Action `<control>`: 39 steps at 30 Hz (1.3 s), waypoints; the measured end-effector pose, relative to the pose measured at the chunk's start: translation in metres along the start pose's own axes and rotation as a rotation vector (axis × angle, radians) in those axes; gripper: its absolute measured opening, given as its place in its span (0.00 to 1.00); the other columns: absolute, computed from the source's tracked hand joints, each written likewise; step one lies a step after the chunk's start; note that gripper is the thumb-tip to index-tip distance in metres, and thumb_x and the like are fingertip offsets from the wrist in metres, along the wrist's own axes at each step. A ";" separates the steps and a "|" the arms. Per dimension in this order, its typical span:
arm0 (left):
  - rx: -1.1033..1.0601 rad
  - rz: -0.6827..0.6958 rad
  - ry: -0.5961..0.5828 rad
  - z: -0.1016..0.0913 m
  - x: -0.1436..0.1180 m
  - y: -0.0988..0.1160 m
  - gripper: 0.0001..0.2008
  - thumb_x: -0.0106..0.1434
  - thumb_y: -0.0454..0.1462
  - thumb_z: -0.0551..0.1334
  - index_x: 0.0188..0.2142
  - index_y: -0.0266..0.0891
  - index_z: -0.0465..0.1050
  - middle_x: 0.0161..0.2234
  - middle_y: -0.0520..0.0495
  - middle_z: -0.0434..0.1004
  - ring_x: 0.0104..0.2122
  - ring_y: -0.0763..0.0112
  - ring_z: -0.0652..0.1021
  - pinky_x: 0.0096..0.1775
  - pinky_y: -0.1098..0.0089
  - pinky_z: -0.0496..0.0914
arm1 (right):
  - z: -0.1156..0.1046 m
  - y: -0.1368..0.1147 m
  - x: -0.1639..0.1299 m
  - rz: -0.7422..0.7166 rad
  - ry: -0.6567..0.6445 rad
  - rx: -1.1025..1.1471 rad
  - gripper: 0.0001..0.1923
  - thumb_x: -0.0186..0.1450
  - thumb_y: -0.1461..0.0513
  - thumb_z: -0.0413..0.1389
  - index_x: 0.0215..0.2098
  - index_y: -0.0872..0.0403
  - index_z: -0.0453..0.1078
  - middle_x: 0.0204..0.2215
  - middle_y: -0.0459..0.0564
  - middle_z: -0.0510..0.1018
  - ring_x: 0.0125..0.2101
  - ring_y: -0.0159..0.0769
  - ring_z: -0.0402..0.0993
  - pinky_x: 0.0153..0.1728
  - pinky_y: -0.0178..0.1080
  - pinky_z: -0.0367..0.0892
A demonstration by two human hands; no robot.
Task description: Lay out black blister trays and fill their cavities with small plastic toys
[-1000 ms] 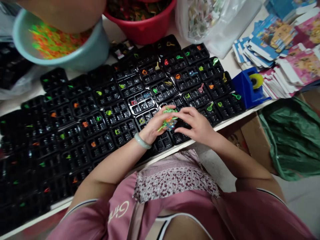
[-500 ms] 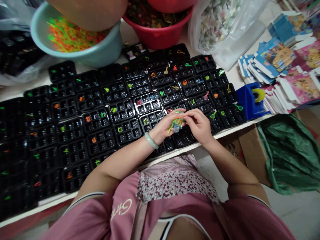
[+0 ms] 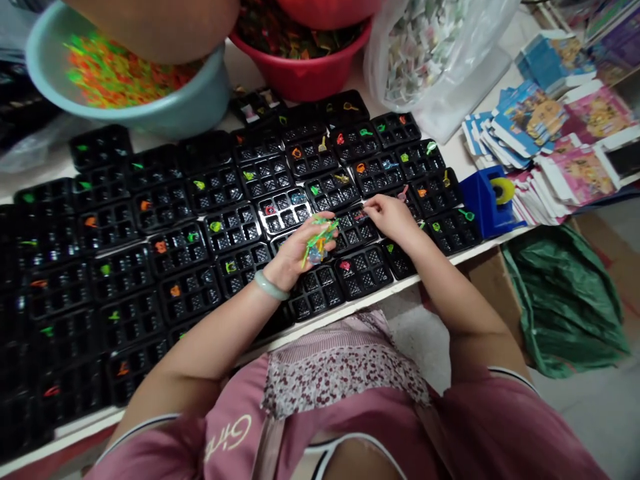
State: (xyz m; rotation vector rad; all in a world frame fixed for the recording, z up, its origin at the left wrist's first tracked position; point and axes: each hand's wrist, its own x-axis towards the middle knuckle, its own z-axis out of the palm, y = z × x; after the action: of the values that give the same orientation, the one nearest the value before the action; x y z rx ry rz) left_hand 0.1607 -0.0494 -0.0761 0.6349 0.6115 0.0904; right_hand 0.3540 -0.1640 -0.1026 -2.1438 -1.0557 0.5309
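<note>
My left hand (image 3: 293, 259) is cupped around a bunch of small plastic pieces (image 3: 320, 241), green, yellow, orange and clear blue, above the black trays. To its right, my right hand (image 3: 393, 217) reaches down over a black compartment tray (image 3: 356, 233), thumb and fingers pinched together at its upper compartments. Whatever the fingertips hold is too small to make out. Closer to the table edge lies another black tray (image 3: 367, 272) with a pink-red piece (image 3: 345, 265) in one compartment. A tray farther right has a green spoon-shaped piece (image 3: 467, 214) at its corner.
Rows of similar black trays (image 3: 177, 290) cover the table, many with one or two small coloured pieces. Behind stand a light-blue basin (image 3: 200, 100), a red basin (image 3: 310, 73) and a clear bag (image 3: 425, 60). A blue tape dispenser (image 3: 483, 207) and printed boxes (image 3: 533, 123) are at right.
My right hand has parted from the left and moved over a tray. My left hand has shifted left in the picture, still holding the bunch. The whole view has shifted slightly.
</note>
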 end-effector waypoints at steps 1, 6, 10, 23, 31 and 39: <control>0.007 0.003 0.011 -0.002 -0.003 0.002 0.17 0.54 0.34 0.68 0.43 0.39 0.68 0.27 0.51 0.74 0.19 0.79 0.73 0.17 0.82 0.61 | -0.004 -0.002 -0.005 -0.017 0.007 -0.018 0.04 0.62 0.64 0.57 0.34 0.54 0.74 0.30 0.49 0.79 0.33 0.38 0.74 0.39 0.41 0.67; 0.012 0.011 0.109 -0.011 -0.023 0.011 0.14 0.54 0.32 0.68 0.41 0.39 0.70 0.27 0.50 0.74 0.20 0.79 0.72 0.19 0.81 0.63 | -0.023 -0.001 -0.049 -0.127 -0.180 0.022 0.04 0.63 0.61 0.58 0.31 0.52 0.74 0.30 0.46 0.78 0.31 0.35 0.73 0.37 0.40 0.67; -0.014 -0.005 0.187 -0.018 -0.035 0.008 0.13 0.55 0.32 0.68 0.39 0.39 0.71 0.26 0.51 0.73 0.20 0.79 0.72 0.19 0.81 0.63 | -0.020 0.001 -0.078 -0.207 -0.254 -0.034 0.05 0.65 0.62 0.57 0.33 0.50 0.75 0.36 0.49 0.78 0.38 0.39 0.74 0.42 0.44 0.69; -0.127 0.071 0.212 -0.021 -0.057 -0.035 0.14 0.55 0.28 0.64 0.42 0.36 0.71 0.21 0.57 0.65 0.12 0.85 0.64 0.12 0.81 0.53 | 0.047 -0.104 -0.102 -0.643 -0.296 -0.054 0.12 0.69 0.61 0.51 0.44 0.47 0.75 0.47 0.52 0.75 0.45 0.42 0.71 0.47 0.47 0.69; -0.207 0.080 0.208 -0.038 -0.071 -0.048 0.12 0.55 0.30 0.64 0.40 0.36 0.70 0.25 0.54 0.70 0.15 0.83 0.69 0.14 0.82 0.59 | 0.071 -0.101 -0.112 -0.500 -0.196 0.300 0.07 0.68 0.59 0.53 0.38 0.49 0.73 0.42 0.51 0.75 0.45 0.38 0.72 0.45 0.45 0.72; -0.191 0.065 0.061 -0.049 -0.079 -0.033 0.20 0.52 0.35 0.69 0.44 0.42 0.67 0.28 0.51 0.73 0.19 0.77 0.73 0.12 0.83 0.55 | 0.058 -0.072 -0.046 -0.085 -0.140 0.458 0.11 0.64 0.53 0.54 0.35 0.52 0.69 0.27 0.44 0.75 0.27 0.31 0.69 0.29 0.36 0.66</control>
State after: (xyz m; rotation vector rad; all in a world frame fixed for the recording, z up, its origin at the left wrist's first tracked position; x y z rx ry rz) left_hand 0.0654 -0.0711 -0.0865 0.4680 0.6323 0.2268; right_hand 0.2533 -0.1468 -0.0876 -1.6733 -0.9826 0.8058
